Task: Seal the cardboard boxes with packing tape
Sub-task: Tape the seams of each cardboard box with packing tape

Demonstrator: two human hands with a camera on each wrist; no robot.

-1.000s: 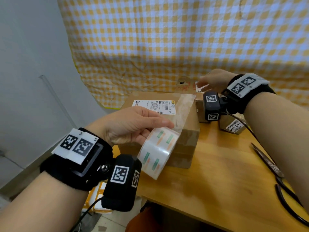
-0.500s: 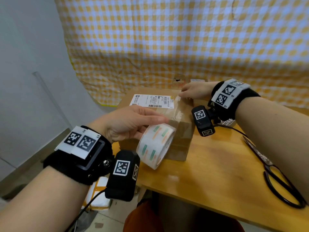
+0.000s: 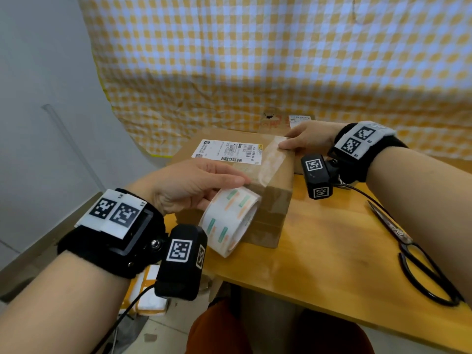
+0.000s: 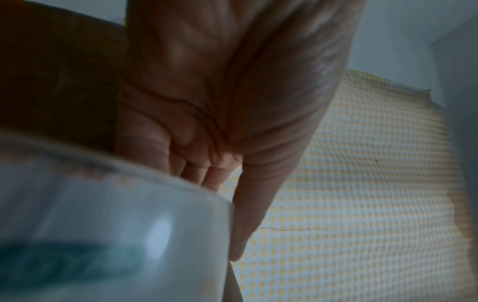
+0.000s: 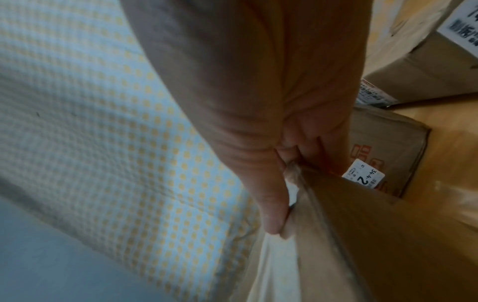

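Note:
A brown cardboard box (image 3: 270, 213) with a white shipping label stands on the wooden table (image 3: 332, 251). My left hand (image 3: 194, 185) grips the printed tape roll (image 3: 229, 221) against the box's near top edge; the roll fills the lower left of the left wrist view (image 4: 90, 235). A clear tape strip (image 3: 272, 162) runs from the roll across the box top along its right edge. My right hand (image 3: 306, 139) pinches the strip's end at the far right corner, thumb (image 5: 271, 214) on the tape (image 5: 274, 265), fingers curled behind the box (image 5: 388, 245).
Black scissors (image 3: 419, 256) lie on the table at the right. Smaller cardboard boxes (image 3: 270, 121) stand behind the big one, also seen in the right wrist view (image 5: 388, 147). A yellow checked cloth (image 3: 255, 60) hangs behind. The table's near edge runs diagonally below the roll.
The strip hung lifted above the box; now it lies along the top. My right hand came from behind the box onto its far corner, and the left hand lowered the roll.

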